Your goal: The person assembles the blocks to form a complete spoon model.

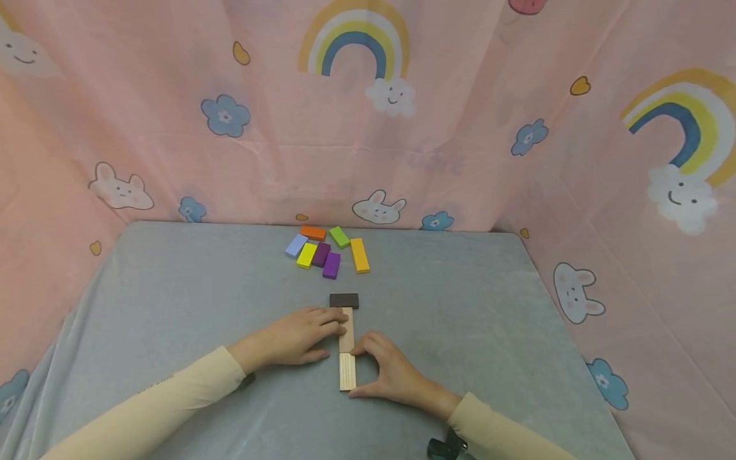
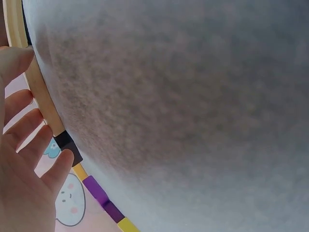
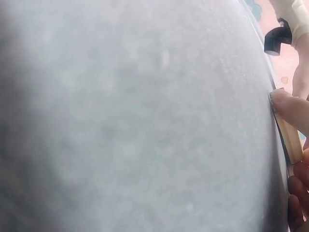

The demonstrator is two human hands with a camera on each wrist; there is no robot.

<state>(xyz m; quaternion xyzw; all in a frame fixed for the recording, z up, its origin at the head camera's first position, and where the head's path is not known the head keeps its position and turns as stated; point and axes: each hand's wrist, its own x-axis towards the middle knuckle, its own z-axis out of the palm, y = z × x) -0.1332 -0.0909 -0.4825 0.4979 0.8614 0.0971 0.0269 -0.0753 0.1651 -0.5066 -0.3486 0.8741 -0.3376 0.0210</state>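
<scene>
Three blocks form a line on the grey cloth. At its far end a dark brown block [image 1: 344, 301] lies crosswise. A plain wooden block [image 1: 347, 343] runs lengthwise from it, and a striped-grain wooden block [image 1: 347, 372] follows at the near end. My left hand [image 1: 293, 337] lies palm down on the left, its loosely extended fingertips on the middle block. In the left wrist view its little finger is right at the dark block [image 2: 72, 151]. From the right, my right hand [image 1: 397, 377] pinches the near block [image 3: 288, 137] between thumb and index finger, end to end.
Farther back lies a loose group of coloured blocks: orange [image 1: 313, 233], green [image 1: 339, 237], light blue [image 1: 296, 246], yellow [image 1: 307, 255], two purple ones [image 1: 331, 266] and an amber one [image 1: 360, 255]. A pink patterned curtain [image 1: 270, 172] hangs behind the table.
</scene>
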